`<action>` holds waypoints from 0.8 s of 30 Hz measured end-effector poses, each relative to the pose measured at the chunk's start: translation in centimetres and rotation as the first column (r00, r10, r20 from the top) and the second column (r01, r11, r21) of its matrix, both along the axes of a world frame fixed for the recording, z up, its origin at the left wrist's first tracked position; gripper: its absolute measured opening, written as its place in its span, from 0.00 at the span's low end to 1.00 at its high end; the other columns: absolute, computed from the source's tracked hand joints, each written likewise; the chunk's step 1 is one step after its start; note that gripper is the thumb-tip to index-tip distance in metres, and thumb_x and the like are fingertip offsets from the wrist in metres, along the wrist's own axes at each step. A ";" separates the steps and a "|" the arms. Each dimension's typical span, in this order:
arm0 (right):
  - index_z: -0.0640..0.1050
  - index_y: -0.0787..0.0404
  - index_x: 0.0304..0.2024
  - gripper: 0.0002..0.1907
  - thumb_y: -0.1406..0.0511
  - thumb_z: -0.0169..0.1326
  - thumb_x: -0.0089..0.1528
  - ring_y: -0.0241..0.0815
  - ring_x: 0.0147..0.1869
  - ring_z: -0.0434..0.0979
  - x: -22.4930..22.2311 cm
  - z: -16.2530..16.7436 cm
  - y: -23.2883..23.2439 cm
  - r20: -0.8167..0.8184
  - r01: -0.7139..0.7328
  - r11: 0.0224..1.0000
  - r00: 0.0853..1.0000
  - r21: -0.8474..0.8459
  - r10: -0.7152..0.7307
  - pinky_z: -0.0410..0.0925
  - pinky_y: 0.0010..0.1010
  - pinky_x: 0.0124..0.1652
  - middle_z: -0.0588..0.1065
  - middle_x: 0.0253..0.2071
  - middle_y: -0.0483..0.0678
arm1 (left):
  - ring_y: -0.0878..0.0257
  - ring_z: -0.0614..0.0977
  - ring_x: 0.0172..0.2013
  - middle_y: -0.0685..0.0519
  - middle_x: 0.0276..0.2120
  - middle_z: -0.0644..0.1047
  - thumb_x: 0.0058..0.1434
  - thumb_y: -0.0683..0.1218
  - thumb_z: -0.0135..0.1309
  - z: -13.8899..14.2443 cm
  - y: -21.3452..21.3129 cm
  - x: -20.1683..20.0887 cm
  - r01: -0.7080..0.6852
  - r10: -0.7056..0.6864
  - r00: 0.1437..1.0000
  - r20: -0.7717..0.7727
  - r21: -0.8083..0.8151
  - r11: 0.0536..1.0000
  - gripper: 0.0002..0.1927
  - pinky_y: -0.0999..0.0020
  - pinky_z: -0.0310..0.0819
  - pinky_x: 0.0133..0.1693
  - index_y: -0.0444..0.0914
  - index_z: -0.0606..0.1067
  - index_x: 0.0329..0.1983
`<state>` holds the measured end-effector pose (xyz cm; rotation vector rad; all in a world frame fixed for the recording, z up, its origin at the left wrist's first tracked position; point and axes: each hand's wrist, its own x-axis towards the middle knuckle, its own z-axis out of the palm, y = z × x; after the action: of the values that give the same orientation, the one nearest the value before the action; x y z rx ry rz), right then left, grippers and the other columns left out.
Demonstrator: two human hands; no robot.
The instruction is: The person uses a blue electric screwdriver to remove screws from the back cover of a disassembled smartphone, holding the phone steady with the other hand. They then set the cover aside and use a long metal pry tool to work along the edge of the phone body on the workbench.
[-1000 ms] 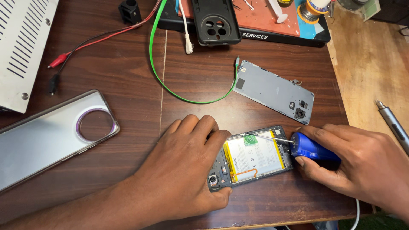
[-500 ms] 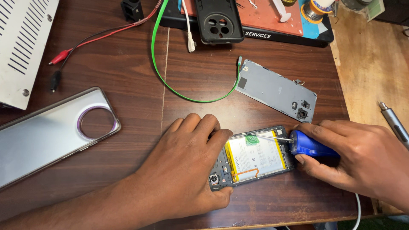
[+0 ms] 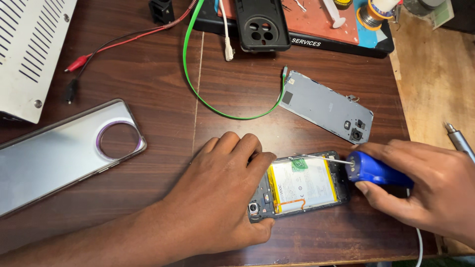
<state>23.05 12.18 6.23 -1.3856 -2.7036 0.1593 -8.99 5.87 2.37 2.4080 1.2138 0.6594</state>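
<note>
Dark wood bench: your left hand (image 3: pixel 222 198) pins the opened phone (image 3: pixel 302 185) at the front edge, right hand (image 3: pixel 425 193) grips the blue screwdriver (image 3: pixel 373 170), tip over its top edge — looks mid-unscrewing, seat the tip squarely.

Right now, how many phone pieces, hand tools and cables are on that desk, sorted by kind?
Phone pieces: 4 - opened phone, grey inner plate, silver back cover, black case
Screwdrivers: 2 - blue one in the right hand, metal one at the edge
Cables: 3 - green, white, red clip lead
Total: 9
The left hand steadies the opened phone.
</note>
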 end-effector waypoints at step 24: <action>0.83 0.54 0.52 0.32 0.48 0.67 0.48 0.45 0.32 0.83 -0.1 0.2 0.5 0.211 -0.009 1.000 0.977 -0.014 0.012 0.75 0.37 0.31 0.82 0.34 0.44 | 0.50 0.69 0.45 0.43 0.44 0.71 0.48 0.59 0.61 -0.2 -0.3 -0.2 0.068 -0.068 0.998 -0.020 0.039 0.997 0.36 0.54 0.64 0.43 0.39 0.79 0.59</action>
<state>22.98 12.71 6.45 -1.4707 -2.8848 0.0320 -9.18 5.53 2.16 2.4815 1.1306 0.6483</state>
